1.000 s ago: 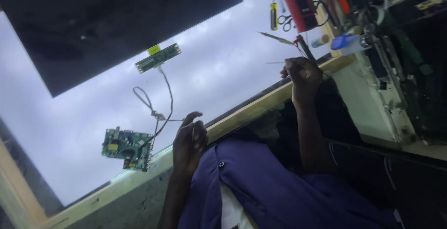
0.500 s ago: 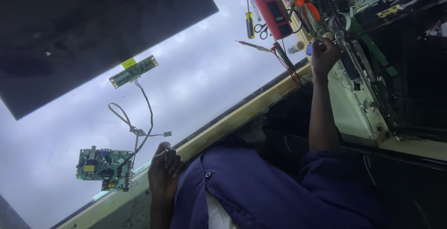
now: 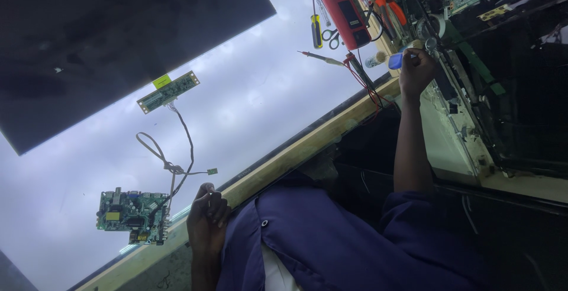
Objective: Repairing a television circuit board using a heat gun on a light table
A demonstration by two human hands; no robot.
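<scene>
Since the earlier frames, the right hand [image 3: 416, 69] has travelled from the red probe leads toward the cluttered far corner of the desk, and the left hand [image 3: 207, 214] has dropped back to the wooden front edge [image 3: 307, 149].

Head view: the right hand is at the far right corner, fingers curled round a small pale-blue capped object [image 3: 395, 60]; whether they grip it fully I cannot tell. Just beside it lie a red rectangular multimeter [image 3: 345, 8], a yellow-handled screwdriver [image 3: 317, 31], small scissors [image 3: 331, 38] and a thin probe [image 3: 322, 58] with red leads [image 3: 364, 81] running over the edge.

The left hand rests on the front edge, fingers loosely clenched, holding nothing visible. Near it, on the glowing white panel [image 3: 254, 102], sits a green square circuit board [image 3: 133, 216]. Grey cables [image 3: 177, 161] link it to a narrow green strip board [image 3: 168, 91] just beside the corner of a large black screen [image 3: 118, 36]. A blue garment [image 3: 355, 238] covers the foreground.
</scene>
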